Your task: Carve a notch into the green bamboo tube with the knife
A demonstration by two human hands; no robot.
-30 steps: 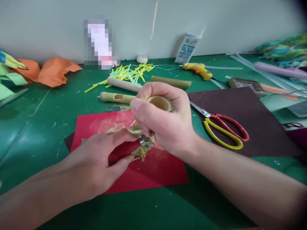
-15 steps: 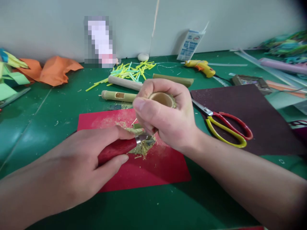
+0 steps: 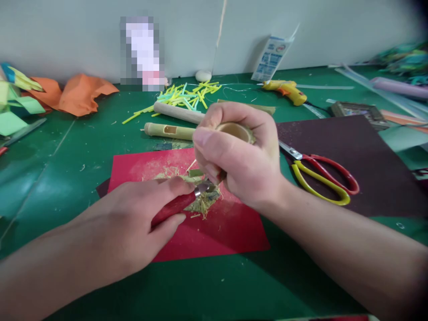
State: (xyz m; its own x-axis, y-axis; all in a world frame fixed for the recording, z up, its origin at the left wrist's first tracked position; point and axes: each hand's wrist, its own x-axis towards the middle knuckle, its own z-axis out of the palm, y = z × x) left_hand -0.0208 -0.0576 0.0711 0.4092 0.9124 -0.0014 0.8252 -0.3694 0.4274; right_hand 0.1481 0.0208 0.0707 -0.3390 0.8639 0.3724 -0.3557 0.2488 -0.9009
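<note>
The left hand [image 3: 133, 216] wraps round a red-handled tool [image 3: 175, 206], its tip pointing right toward the low end of the steep bamboo tube [image 3: 236, 130] clenched in the right hand [image 3: 245, 167].

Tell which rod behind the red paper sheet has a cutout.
The yellowish bamboo tube nearest the red sheet, with a rectangular opening; the greyish rod and darker bamboo piece show none.

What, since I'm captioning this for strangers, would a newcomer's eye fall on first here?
Probably the right hand near the centre, closed around a hollow tube. Below and left of it, the left hand grips a red-handled tool above a red sheet littered with shavings. Farther right, red-and-yellow-handled scissors lie at least partly on a dark sheet.
</note>
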